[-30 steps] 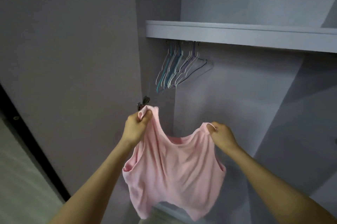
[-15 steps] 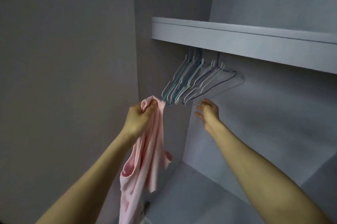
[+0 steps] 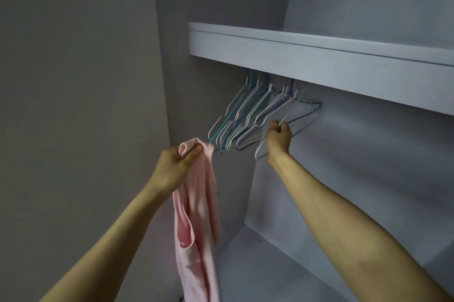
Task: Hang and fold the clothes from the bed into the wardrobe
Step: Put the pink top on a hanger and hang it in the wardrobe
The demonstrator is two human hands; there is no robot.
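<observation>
A pink sleeveless top [image 3: 199,223] hangs limp from my left hand [image 3: 175,166], which grips one shoulder strap at its top. Several thin wire hangers [image 3: 248,117] in white, teal and purple hang bunched under the wardrobe shelf [image 3: 319,66]. My right hand [image 3: 278,137] is raised into the wardrobe and its fingers are curled round the arm of a pale hanger [image 3: 261,148] at the right side of the bunch. The rail that carries the hangers is hidden behind the shelf's front edge.
The wardrobe's left side panel [image 3: 177,105] stands close to the hangers. A lower grey shelf surface [image 3: 270,265] lies below my arms. The open wardrobe door [image 3: 73,105] fills the left of the view.
My right hand let go of the pink top, reached up to the hangers and closed on one. The top now dangles from my left hand alone.
</observation>
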